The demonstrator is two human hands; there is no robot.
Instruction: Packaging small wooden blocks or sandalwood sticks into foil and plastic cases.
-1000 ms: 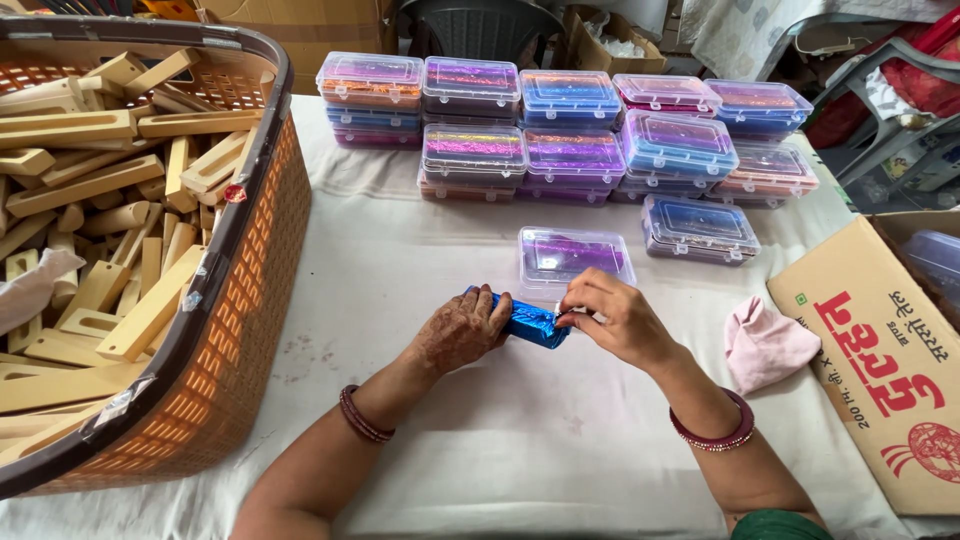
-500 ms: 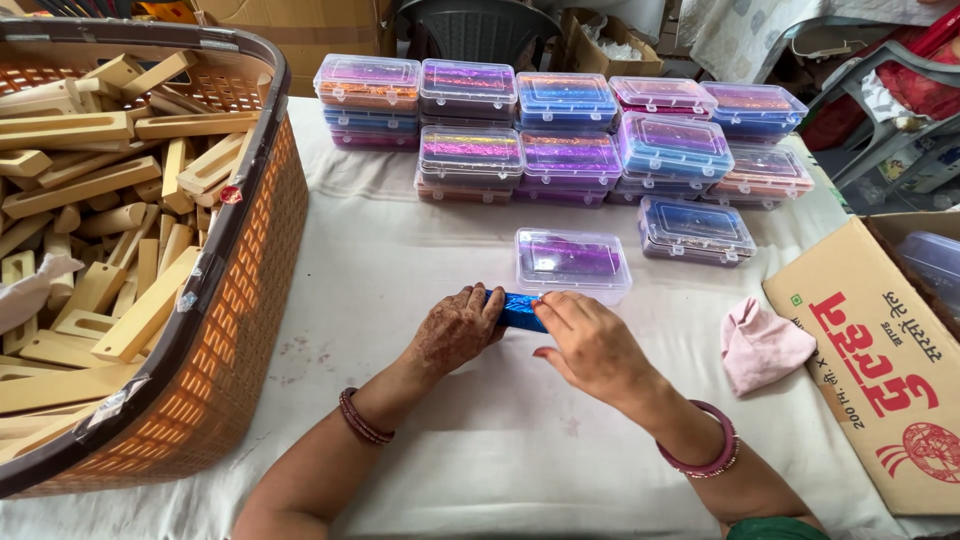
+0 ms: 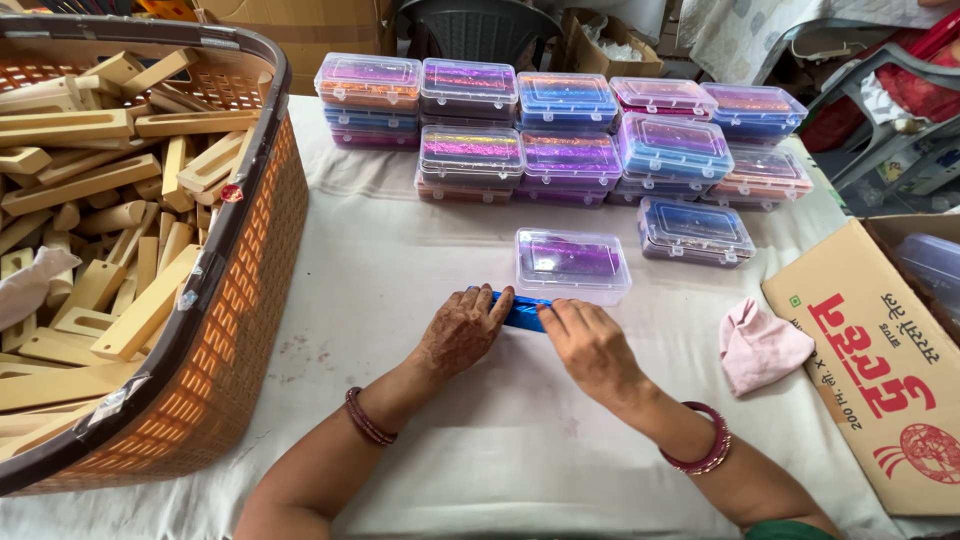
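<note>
My left hand (image 3: 462, 330) and my right hand (image 3: 590, 345) rest palm-down on the white cloth, pressing on a small blue object (image 3: 522, 312) that shows between them. Most of that blue object is hidden under my fingers. Just beyond it lies a clear plastic box (image 3: 572, 263) with a shiny purple inside, lid on, close to my right fingertips.
Stacks of clear lidded boxes (image 3: 565, 130) in orange, purple, blue and pink fill the table's far side. A large brown basket (image 3: 235, 290) of wooden pieces stands at the left. A pink cloth (image 3: 762, 345) and a cardboard box (image 3: 875, 365) lie at the right.
The blue object was held up between both hands a second ago. Both hands have lowered it onto the cloth and now lie flat over it.
</note>
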